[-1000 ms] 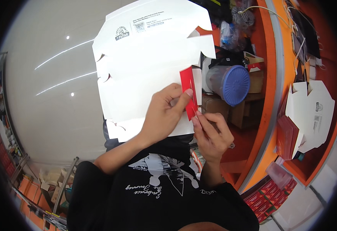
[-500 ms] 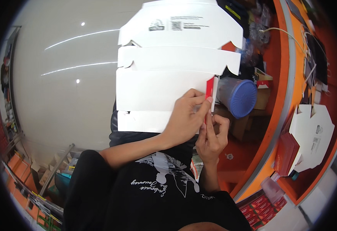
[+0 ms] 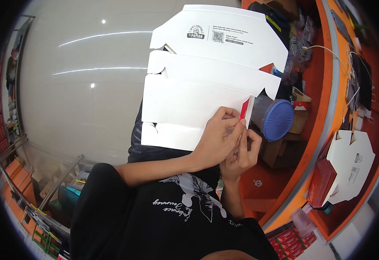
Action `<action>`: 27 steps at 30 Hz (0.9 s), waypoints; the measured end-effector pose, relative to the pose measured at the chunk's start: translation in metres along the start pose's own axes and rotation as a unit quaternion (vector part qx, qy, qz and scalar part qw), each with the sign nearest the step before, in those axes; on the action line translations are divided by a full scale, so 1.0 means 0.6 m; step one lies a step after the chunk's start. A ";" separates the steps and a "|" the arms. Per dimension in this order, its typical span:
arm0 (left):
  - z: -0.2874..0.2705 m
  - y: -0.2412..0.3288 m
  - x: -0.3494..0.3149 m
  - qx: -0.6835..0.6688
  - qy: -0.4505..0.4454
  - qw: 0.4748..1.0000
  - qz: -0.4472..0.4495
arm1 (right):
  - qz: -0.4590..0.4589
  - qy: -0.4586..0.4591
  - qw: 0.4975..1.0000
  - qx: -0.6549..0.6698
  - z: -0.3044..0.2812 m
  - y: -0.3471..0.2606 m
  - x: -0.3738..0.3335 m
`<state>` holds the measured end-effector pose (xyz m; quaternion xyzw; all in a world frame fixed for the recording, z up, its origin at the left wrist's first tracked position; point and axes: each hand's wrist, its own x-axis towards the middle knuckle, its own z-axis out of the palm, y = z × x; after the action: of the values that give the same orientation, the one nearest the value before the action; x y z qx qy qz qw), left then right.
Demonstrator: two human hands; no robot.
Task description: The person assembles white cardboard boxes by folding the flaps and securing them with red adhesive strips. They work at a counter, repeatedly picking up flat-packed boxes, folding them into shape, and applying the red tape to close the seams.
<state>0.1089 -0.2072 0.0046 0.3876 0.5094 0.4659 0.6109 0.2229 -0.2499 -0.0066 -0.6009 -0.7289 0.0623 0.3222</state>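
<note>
An unfolded white cardboard box blank [image 3: 189,97] lies over my lap, with a logo and small print on its far panel. Its right edge carries a narrow side flap, turned up so that its red outer face shows. My left hand [image 3: 219,135] reaches across the near panel and pinches this flap between thumb and fingers. Close against it, my right hand [image 3: 242,154] grips the same flap from the right and below, fingers bent. The fingertips of both hands nearly meet there, and they partly hide the flap's near end.
A clear tub with a blue lid [image 3: 279,120] stands just right of the blank. Beyond it runs an orange counter [image 3: 317,143] with a stack of folded red-and-white blanks [image 3: 349,167] on it. A clear plastic cup [image 3: 303,222] is at the lower right. Pale tiled floor [image 3: 90,108] stretches left.
In the picture, the blank has shifted right and tilted slightly, its right side lower. Both hands have stayed on the flap, moving a little to the right with it.
</note>
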 end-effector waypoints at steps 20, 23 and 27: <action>-0.016 -0.031 -0.027 0.151 -0.127 0.980 0.018 | 0.321 0.030 0.862 0.391 0.021 0.100 0.081; -0.011 -0.044 -0.034 0.179 -0.133 0.975 0.020 | 0.343 0.010 0.860 0.379 0.005 0.122 0.132; -0.011 -0.040 -0.024 0.178 -0.132 0.975 0.025 | 0.301 -0.077 0.919 0.243 -0.013 0.098 0.152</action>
<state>0.1061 -0.2276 -0.0153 0.5604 0.4891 0.3277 0.5826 0.2701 -0.1529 0.0076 -0.6885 -0.4991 0.3774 0.3667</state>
